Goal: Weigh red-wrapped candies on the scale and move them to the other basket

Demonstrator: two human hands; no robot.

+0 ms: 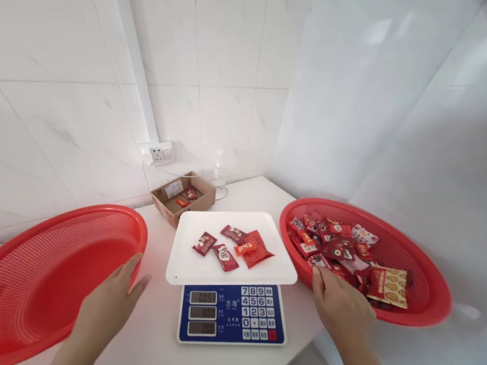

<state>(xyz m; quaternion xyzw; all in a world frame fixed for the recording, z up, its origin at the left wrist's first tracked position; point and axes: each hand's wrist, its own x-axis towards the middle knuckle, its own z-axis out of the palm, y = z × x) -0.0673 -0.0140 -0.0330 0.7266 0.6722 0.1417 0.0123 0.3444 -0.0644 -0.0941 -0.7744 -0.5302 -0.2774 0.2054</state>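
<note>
My left hand (112, 302) is beside the right-hand rim of the left red plastic basket (137, 232), fingers stretched out and thumb apart, holding nothing. My right hand (342, 305) is closed over the near rim of the right red basket (414, 267); its fingertips are partly hidden. Several small red and maroon snack packets (340, 247) lie in that basket, along with a tan-patterned packet (388, 286). Between the hands stands a digital scale (229, 316) with a white tray (187, 267). On the tray are several maroon packets (225, 257) and a bigger red packet (257, 249).
Behind the scale, a low cardboard box (169, 209) holds a few red packets. A clear plastic bottle (218, 171) is next to it, near the wall socket (157, 154). The white table (154, 354) has its front edge at lower right, and tiled walls close off the back and right.
</note>
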